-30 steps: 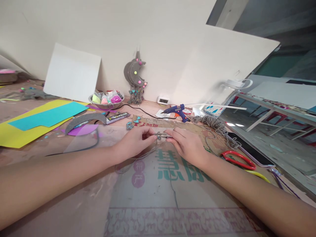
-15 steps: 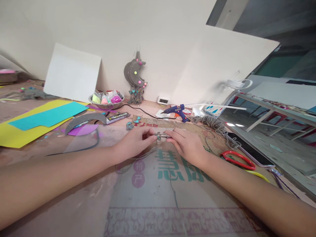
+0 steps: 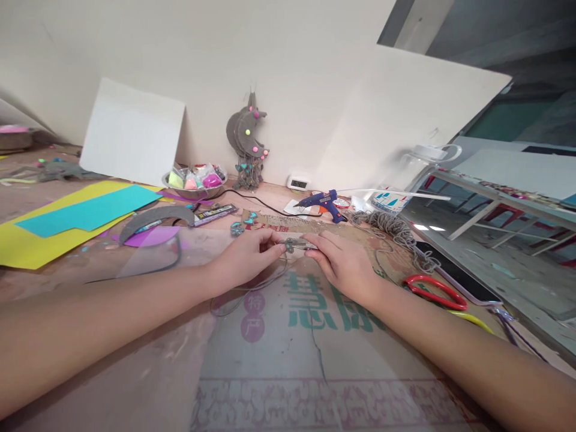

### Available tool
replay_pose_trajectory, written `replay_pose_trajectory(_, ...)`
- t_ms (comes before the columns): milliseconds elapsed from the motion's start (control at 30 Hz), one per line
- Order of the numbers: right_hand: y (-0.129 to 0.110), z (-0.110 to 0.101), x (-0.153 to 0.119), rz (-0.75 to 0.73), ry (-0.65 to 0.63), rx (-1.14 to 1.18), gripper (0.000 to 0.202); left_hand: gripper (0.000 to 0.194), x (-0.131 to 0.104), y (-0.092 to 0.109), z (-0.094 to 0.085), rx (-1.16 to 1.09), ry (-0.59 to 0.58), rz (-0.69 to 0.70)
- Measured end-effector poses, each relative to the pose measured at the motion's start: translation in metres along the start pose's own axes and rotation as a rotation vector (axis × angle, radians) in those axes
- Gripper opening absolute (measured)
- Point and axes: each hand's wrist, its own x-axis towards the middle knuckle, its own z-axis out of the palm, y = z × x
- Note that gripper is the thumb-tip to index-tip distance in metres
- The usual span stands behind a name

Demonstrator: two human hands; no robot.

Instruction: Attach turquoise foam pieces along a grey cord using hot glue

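My left hand [image 3: 249,255] pinches a short bundle of thin grey cord [image 3: 294,242] between thumb and fingertips. Small teal-grey pieces sit on the cord beside the left thumb; their exact shape is too small to tell. On the other side, my right hand [image 3: 344,261] has its thumb and fingers closed around the bundle's right end, and the fingertips hide part of it. A loose length of the same cord trails below my left hand onto the clear plastic sheet [image 3: 270,366]. Just beyond the left hand lie teal-and-grey heart-shaped pieces [image 3: 237,228].
Behind my hands lie a blue glue gun [image 3: 323,203], a coil of grey cord [image 3: 391,228] and a metal bowl [image 3: 193,193] of bagged clay. Red-handled scissors [image 3: 434,292] lie near my right forearm. A grey moon ornament [image 3: 245,135] stands against the wall. Coloured sheets [image 3: 90,211] lie left.
The cord bundle between my hands has shifted slightly, with more of its teal-grey pieces showing. My right fingers have moved a little; both hands stay in nearly the same place.
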Motion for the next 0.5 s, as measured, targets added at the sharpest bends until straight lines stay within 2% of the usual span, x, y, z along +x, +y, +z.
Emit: replay_pose_trajectory(500, -0.0004, -0.0005, 0.0009, -0.007, -0.018, -0.003, 0.029, 0.023, 0.0003, 0.0021, -0.0008, -0.005, 0.017, -0.028)
